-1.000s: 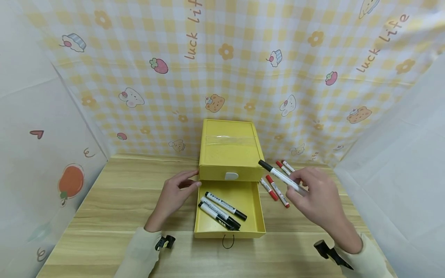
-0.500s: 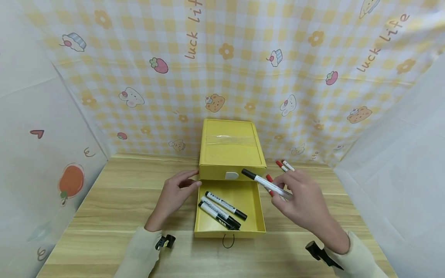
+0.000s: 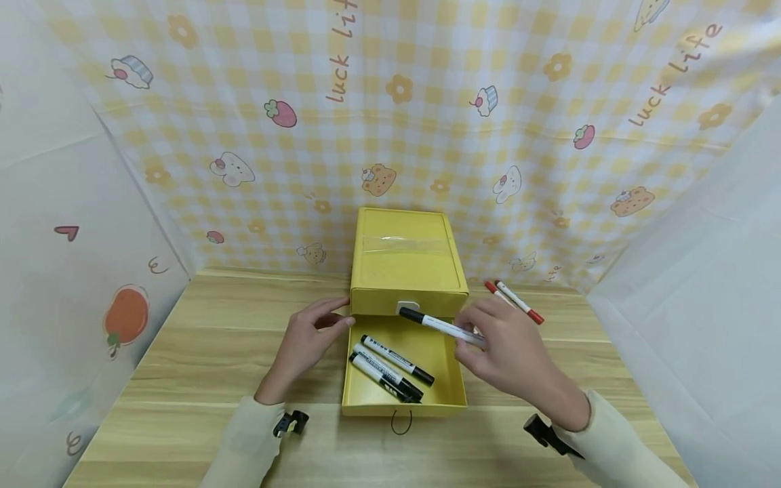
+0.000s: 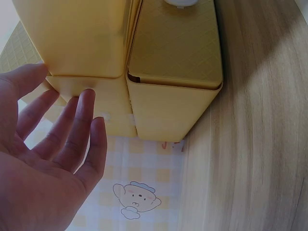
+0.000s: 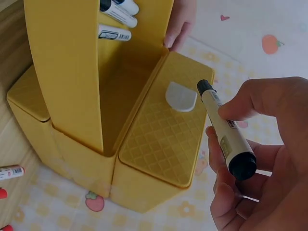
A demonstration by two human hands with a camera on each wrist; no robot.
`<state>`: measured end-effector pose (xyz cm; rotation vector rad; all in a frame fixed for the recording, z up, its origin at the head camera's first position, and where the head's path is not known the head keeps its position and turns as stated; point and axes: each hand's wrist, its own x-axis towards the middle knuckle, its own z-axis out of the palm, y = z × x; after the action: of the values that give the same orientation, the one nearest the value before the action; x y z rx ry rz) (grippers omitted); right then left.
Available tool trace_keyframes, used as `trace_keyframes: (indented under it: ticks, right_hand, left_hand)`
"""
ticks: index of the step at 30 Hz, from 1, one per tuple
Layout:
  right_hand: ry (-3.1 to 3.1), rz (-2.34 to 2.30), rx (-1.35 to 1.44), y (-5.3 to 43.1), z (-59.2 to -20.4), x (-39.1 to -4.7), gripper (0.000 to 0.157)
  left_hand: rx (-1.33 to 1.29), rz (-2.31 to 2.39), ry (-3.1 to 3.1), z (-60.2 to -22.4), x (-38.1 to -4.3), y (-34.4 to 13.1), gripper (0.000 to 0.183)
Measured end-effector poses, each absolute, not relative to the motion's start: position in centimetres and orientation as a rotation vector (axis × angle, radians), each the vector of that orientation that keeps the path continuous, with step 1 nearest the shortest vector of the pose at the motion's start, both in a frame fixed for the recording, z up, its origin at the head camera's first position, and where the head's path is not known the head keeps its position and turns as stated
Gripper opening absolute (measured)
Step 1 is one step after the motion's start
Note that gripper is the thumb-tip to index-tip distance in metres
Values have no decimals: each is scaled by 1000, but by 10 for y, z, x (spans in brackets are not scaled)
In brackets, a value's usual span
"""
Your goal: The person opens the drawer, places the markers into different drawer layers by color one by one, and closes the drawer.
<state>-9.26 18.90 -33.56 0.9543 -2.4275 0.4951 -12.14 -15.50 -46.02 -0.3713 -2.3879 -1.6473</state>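
Note:
My right hand point(image 3: 509, 349) pinches a black-capped white marker point(image 3: 444, 327) between thumb and fingers. The marker's black cap points left, in front of the upper drawer's white tab point(image 5: 181, 97). Beneath it, the lower drawer point(image 3: 450, 373) of a yellow desktop drawer box point(image 3: 405, 268) stands pulled out. Several black markers point(image 3: 390, 369) lie in this drawer, toward its left side. My left hand point(image 3: 308, 346) is at the box's left side, thumb and fingertips at the drawer's upper left corner. Its fingers are loosely bent and grip nothing, as the left wrist view shows.
Red markers point(image 3: 520, 302) lie on the wooden table point(image 3: 244, 325) right of the box, some hidden behind my right hand. A checked cloth point(image 3: 268, 196) hangs right behind the box. A thin black loop point(image 3: 401, 425) hangs from the drawer's front.
My right hand has carried the black marker leftward and slightly down, from above the red markers to over the open drawer. The left hand has stayed in place.

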Motion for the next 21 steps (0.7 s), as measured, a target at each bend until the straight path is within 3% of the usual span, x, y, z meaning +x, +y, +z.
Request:
trace_keyframes:
  ticks: [21]
  right_hand:
    - [-2515, 260, 1142, 157, -340, -109, 11]
  left_hand:
    - [-365, -1634, -2396, -459, -122, -154, 42]
